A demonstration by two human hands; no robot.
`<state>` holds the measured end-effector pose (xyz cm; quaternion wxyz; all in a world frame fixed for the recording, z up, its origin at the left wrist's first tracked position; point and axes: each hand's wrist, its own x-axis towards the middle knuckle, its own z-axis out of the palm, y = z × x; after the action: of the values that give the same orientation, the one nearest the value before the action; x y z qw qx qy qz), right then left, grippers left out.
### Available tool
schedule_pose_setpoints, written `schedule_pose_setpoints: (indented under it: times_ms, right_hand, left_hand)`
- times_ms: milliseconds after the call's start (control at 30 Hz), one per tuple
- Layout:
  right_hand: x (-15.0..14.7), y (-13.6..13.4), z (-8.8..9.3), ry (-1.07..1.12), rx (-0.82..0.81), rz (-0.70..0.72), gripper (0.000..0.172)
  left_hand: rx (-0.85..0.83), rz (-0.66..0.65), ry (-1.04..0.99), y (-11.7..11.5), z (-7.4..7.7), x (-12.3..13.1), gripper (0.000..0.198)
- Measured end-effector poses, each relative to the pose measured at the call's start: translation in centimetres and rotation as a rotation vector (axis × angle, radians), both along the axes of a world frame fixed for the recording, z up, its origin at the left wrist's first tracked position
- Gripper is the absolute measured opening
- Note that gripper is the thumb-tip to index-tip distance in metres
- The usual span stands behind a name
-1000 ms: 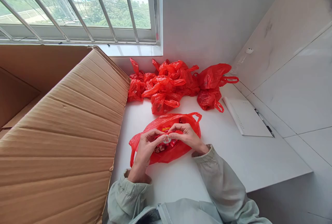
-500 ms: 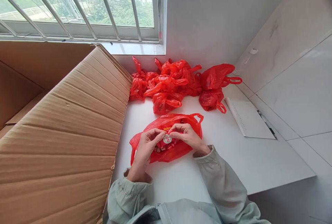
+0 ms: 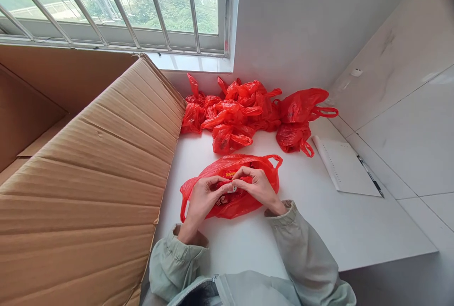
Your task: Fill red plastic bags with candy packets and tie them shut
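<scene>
the red plastic bag (image 3: 230, 187) lies flat on the white table (image 3: 319, 221) right in front of the person, at the centre of the view, thin and crinkly with a loop handle sticking out at its 2 o'clock corner and yellow print showing through the film. over its middle the left hand (image 3: 204, 197) and the right hand (image 3: 257, 185) meet fingertip to fingertip, each pinching the small round white item (image 3: 231, 188), which is now almost hidden between thumbs and forefingers. half a second ago that little disc showed plainly between the fingers; since then the hands have drawn closer together over it, so it looks as if the pinch has tightened on it rather than let go, though what exactly the disc is stays too small to tell. pale green sleeves (image 3: 301, 249) with gathered cuffs run back toward 6 o'clock. at 12 o'clock from the bag, against the wall, sits a heap of knotted red bags (image 3: 244, 112), bulging, glossy and creased, their tied ears poking up. at 3 o'clock lies a white notebook (image 3: 345, 169) with a dark pen (image 3: 371, 176) along its far edge. at 9 o'clock the broad flap of a cardboard box (image 3: 88, 173) slopes up, ribbed and matte brown. a barred window (image 3: 113, 3) spans 11 o'clock.
</scene>
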<state>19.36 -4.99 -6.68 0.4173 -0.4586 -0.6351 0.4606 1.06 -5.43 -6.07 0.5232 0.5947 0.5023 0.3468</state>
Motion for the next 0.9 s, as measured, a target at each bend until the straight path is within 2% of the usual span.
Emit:
schedule_pose_setpoints:
  times_ms: [133,267,467,600,800,900]
  right_hand:
    - [0.2,0.1,-0.5,0.077,-0.086,-0.069,0.014]
    - [0.3,0.2,-0.7,0.089,-0.098,-0.053,0.017]
    - [0.7,-0.1,-0.6,-0.01,-0.142,0.02,0.022]
    - [0.7,0.0,-1.1,0.094,-0.154,-0.028,0.021]
    - [0.5,0.2,-0.8,0.363,-0.286,0.074,0.025]
    - [0.6,0.3,-0.7,0.397,-0.332,0.078,0.025]
  left_hand:
    - [0.002,0.054,-0.061,0.1,-0.5,-0.1,0.031]
    - [-0.051,0.138,-0.09,0.1,-0.9,-0.1,0.047]
    - [-0.104,0.096,-0.168,0.0,-1.0,-0.1,0.042]
    - [-0.141,0.059,-0.184,0.0,-0.8,-0.3,0.034]
    - [-0.236,0.021,-0.267,0.1,0.1,-0.5,0.037]
    - [-0.205,0.059,-0.271,0.1,0.3,-0.3,0.037]
